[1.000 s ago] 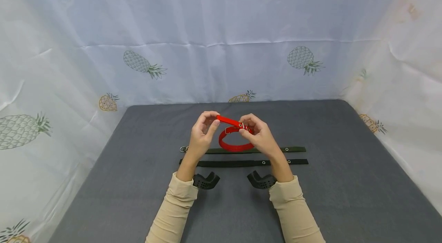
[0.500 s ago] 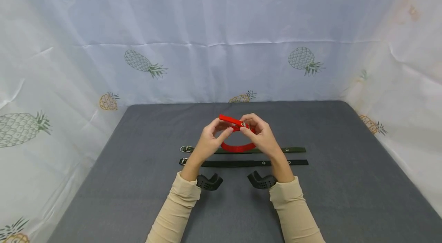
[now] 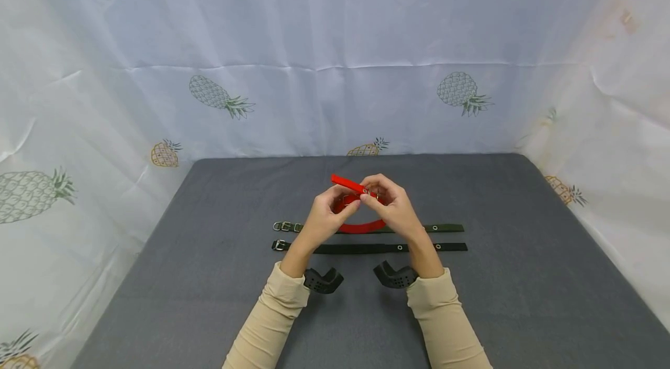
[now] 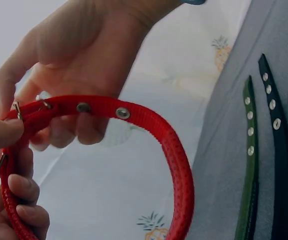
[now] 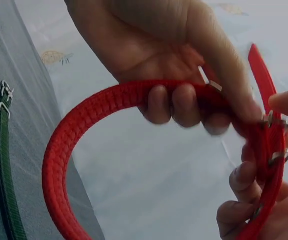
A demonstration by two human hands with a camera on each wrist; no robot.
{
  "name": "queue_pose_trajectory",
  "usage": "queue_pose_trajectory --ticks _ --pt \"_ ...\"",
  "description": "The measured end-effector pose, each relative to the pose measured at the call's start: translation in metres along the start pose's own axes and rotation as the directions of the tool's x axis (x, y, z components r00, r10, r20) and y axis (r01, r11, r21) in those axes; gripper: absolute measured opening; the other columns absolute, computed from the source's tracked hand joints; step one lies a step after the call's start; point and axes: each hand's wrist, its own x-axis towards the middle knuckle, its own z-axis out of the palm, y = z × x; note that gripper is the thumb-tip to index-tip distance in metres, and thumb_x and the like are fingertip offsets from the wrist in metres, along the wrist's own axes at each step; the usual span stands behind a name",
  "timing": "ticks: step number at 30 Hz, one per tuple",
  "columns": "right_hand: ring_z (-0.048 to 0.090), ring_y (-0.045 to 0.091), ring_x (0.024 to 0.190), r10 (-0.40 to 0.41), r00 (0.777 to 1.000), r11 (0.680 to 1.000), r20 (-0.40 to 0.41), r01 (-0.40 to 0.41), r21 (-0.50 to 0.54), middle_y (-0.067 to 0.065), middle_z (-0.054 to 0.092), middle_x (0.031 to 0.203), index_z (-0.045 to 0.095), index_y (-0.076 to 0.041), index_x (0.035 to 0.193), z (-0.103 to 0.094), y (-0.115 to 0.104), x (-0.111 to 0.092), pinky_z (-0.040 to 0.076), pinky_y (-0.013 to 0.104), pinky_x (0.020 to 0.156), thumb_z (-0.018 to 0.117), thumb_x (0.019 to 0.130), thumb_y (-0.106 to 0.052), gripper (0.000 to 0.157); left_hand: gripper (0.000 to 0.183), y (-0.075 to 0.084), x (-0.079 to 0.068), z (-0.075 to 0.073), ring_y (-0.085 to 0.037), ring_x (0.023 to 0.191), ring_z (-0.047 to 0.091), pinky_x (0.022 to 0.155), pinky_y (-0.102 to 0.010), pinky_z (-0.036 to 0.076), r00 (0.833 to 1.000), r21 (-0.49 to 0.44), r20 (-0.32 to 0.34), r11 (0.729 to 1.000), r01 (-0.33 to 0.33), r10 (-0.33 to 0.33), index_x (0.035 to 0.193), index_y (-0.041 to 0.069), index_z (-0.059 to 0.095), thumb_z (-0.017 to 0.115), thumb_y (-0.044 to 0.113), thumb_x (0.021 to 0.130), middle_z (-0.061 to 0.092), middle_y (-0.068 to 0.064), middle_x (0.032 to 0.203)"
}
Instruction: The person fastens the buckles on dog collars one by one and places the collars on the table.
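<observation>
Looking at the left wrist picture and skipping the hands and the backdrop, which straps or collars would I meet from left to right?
Red collar → green strap → dark strap.

Tabletop (image 3: 199,299): dark grey. On it, two straps flat, near-parallel, just apart: green strap (image 3: 447,228) at 12 o'clock of black strap (image 3: 361,249). Buckle ends (image 3: 285,226) toward 9 o'clock, eyeleted ends (image 3: 451,247) toward 3.
</observation>
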Motion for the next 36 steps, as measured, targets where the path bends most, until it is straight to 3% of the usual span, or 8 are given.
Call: queue_pose_trajectory --ticks 4,11,18,22,27,33,36 --pt "0.044 0.005 0.062 -0.009 1.000 1.000 -0.015 0.009 -0.017 -0.004 0.055 0.088 0.059 0.003 0.111 0.0019 -0.0006 0.0004 0.037 0.023 0.057 0.059 0.091 -0.001 0.020 0.022 -0.0017 -0.0002 0.0001 0.000 0.078 0.056 0.071 -0.016 0.051 1.000 0.018 -0.001 1.000 -0.020 0.020 0.112 -0.004 0.061 0.062 0.003 0.092 0.063 -0.023 0.104" --pt "0.054 0.008 0.077 -0.024 1.000 1.000 -0.016 0.024 -0.016 0.011 0.056 0.104 0.062 0.002 0.114 0.0027 0.0021 0.0007 0.046 0.022 0.068 0.061 0.093 -0.006 0.022 0.022 -0.0027 0.0000 -0.0030 -0.001 0.080 0.056 0.074 -0.017 0.052 1.000 0.013 0.004 1.000 0.001 -0.001 0.113 -0.003 0.061 0.062 0.004 0.092 0.064 -0.023 0.106" --pt "0.054 0.004 0.084 -0.102 0.994 0.992 -0.049 0.105 0.063 -0.012 0.056 0.105 0.061 0.010 0.111 0.0035 0.0045 0.0020 0.050 0.019 0.072 0.059 0.094 -0.003 0.021 0.028 -0.0008 0.0004 -0.0079 0.001 0.080 0.057 0.075 -0.018 0.053 0.998 -0.052 0.044 0.998 0.038 -0.035 0.118 -0.004 0.061 0.055 0.014 0.098 0.064 -0.027 0.107" --pt "0.057 0.002 0.084 -0.101 0.994 0.988 -0.047 0.106 0.111 -0.015 0.059 0.102 0.059 0.012 0.110 0.0037 0.0053 0.0016 0.052 0.018 0.074 0.060 0.093 -0.002 0.022 0.024 -0.0020 0.0010 -0.0071 -0.001 0.072 0.054 0.069 -0.019 0.051 0.999 -0.073 0.017 0.996 0.052 -0.051 0.113 -0.005 0.063 0.055 0.012 0.098 0.064 -0.027 0.098" --pt "0.055 0.003 0.079 -0.104 0.993 0.989 -0.052 0.109 0.100 -0.015 0.059 0.098 0.060 0.011 0.108 0.0055 0.0068 0.0014 0.049 0.018 0.068 0.060 0.092 0.001 0.020 0.022 -0.0028 0.0015 -0.0061 -0.004 0.068 0.051 0.065 -0.018 0.048 0.997 -0.095 0.003 0.993 0.072 -0.072 0.110 -0.006 0.064 0.056 0.011 0.097 0.062 -0.023 0.088" --pt "0.053 0.005 0.075 -0.135 0.989 0.983 -0.066 0.142 0.116 -0.014 0.060 0.097 0.061 0.011 0.107 0.0071 0.0077 0.0016 0.049 0.021 0.065 0.061 0.091 0.001 0.019 0.021 -0.0005 0.0010 -0.0056 -0.031 0.069 0.049 0.063 -0.018 0.045 0.997 -0.093 -0.017 0.993 0.070 -0.072 0.106 -0.005 0.065 0.058 0.012 0.097 0.060 -0.017 0.083" --pt "0.053 0.005 0.075 -0.169 0.983 0.975 -0.069 0.177 0.131 -0.013 0.061 0.097 0.063 0.008 0.106 0.0075 0.0091 0.0021 0.049 0.021 0.065 0.063 0.092 -0.005 0.020 0.021 -0.0005 0.0011 -0.0052 -0.028 0.068 0.050 0.064 -0.019 0.046 0.997 -0.105 -0.025 0.992 0.071 -0.074 0.105 -0.006 0.065 0.058 0.011 0.096 0.061 -0.014 0.083"
